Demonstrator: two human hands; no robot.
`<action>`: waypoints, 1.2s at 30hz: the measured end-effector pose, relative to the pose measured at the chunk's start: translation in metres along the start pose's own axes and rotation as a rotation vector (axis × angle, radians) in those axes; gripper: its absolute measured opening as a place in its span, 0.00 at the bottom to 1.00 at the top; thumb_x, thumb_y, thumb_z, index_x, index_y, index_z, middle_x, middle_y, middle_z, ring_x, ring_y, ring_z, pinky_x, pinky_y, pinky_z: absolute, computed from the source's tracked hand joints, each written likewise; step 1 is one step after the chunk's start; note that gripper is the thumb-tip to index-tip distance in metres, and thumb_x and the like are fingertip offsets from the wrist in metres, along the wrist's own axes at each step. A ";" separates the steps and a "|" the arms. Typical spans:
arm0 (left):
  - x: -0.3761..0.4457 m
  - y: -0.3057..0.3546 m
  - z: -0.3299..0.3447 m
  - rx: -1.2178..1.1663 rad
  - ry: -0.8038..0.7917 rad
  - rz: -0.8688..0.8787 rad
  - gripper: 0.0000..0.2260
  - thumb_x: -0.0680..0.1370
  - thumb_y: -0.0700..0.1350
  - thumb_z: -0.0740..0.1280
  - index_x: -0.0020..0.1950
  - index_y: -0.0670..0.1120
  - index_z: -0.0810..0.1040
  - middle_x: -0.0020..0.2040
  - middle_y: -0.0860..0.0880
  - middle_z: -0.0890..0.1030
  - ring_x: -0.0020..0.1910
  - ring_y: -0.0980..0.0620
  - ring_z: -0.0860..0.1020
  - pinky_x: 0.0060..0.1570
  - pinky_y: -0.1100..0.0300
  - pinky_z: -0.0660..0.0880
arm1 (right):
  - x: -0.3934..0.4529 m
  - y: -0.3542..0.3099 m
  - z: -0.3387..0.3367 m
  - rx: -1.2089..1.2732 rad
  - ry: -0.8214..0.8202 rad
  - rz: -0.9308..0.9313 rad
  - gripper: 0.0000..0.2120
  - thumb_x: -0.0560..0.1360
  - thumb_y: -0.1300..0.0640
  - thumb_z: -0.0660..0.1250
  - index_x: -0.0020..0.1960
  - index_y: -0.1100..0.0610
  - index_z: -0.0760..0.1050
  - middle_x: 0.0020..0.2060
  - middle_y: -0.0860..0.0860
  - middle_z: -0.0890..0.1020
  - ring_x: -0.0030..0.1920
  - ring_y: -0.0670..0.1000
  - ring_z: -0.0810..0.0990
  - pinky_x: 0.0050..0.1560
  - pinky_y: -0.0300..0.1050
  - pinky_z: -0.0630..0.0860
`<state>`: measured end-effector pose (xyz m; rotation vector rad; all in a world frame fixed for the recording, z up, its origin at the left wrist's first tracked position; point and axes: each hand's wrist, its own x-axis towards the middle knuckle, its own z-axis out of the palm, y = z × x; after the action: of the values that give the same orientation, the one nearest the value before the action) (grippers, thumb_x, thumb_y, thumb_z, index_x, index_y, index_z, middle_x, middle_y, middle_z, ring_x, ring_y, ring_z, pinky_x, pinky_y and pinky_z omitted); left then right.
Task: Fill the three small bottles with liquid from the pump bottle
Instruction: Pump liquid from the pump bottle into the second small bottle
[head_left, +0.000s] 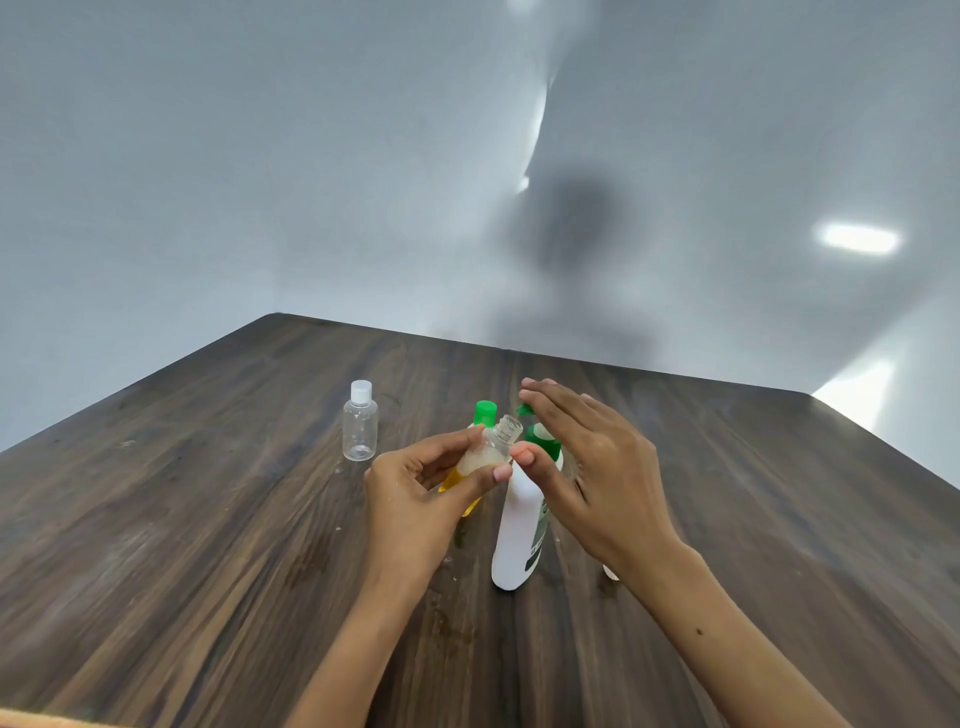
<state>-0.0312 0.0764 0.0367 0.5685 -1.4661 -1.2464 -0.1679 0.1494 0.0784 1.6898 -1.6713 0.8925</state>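
We have our left hand (415, 488) curled round the uncapped small bottle (491, 447), thumb and fingertips pinching its clear body and tilting its open neck toward the pump bottle (524, 525), which stands mid-desk, toward the near edge. Our right hand (587, 457) lies flat, fingers straight, over the green pump head (540, 434), ready to press. The little bottle looks light, thin-walled and squeezable, already part full of pale liquid, so we judge a soft pinch at the shoulder keeps it steady without squirting; residue may make it slippery. The white pump bottle seems tall and heavier, stiff enough to push on, though a push off-centre could tip it. Behind our left hand a yellow bottle with a green cap (484, 413) stands just beside, mostly hidden. A clear empty bottle with a white cap (360, 428) waits well apart, toward the far left corner of the desk (208, 519)
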 end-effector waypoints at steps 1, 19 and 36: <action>0.000 0.000 0.000 0.000 0.004 0.003 0.25 0.58 0.55 0.76 0.52 0.48 0.84 0.48 0.52 0.86 0.49 0.56 0.84 0.53 0.55 0.80 | -0.002 -0.001 0.002 -0.005 0.003 0.005 0.36 0.78 0.33 0.45 0.59 0.58 0.79 0.59 0.50 0.80 0.60 0.49 0.77 0.62 0.44 0.67; 0.001 0.001 -0.002 0.025 0.009 -0.008 0.24 0.59 0.53 0.77 0.53 0.47 0.84 0.49 0.52 0.86 0.49 0.57 0.84 0.54 0.53 0.80 | -0.001 0.002 0.002 0.032 0.001 0.013 0.35 0.78 0.33 0.45 0.59 0.57 0.79 0.59 0.50 0.80 0.60 0.49 0.77 0.60 0.47 0.73; 0.000 0.000 0.000 0.004 0.007 0.005 0.25 0.58 0.55 0.76 0.53 0.47 0.84 0.48 0.52 0.86 0.49 0.57 0.84 0.52 0.58 0.80 | -0.008 -0.001 0.009 0.018 0.023 0.039 0.36 0.77 0.33 0.46 0.60 0.58 0.79 0.59 0.50 0.80 0.61 0.49 0.77 0.60 0.46 0.73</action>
<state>-0.0309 0.0758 0.0363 0.5712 -1.4635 -1.2368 -0.1667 0.1472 0.0662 1.6580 -1.6906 0.9447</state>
